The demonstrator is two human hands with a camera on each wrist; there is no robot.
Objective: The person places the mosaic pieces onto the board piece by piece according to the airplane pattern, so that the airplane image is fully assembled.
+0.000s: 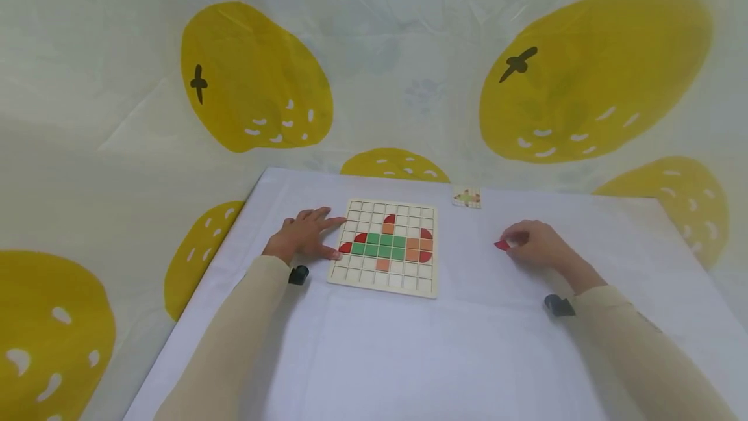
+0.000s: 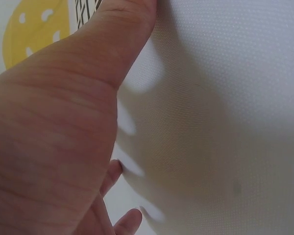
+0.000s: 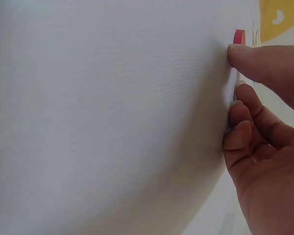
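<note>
A square wooden grid board (image 1: 362, 273) lies on the table, bearing green squares (image 1: 378, 245), orange squares (image 1: 382, 264) and several red rounded pieces (image 1: 426, 256) that form a pattern. My left hand (image 1: 304, 234) rests at the board's left edge with fingers spread, the thumb touching its side; in the left wrist view the left hand (image 2: 54, 127) holds nothing. To the right of the board, my right hand (image 1: 536, 245) pinches a red rounded piece (image 1: 501, 245) just over the cloth. The right wrist view shows that red piece (image 3: 239, 36) beyond the thumb, partly hidden.
A small pattern card (image 1: 467, 198) lies near the table's back edge, behind and right of the board. White cloth (image 1: 444, 356) covers the table. A curtain with yellow fruit prints (image 1: 257, 76) hangs behind and at the left.
</note>
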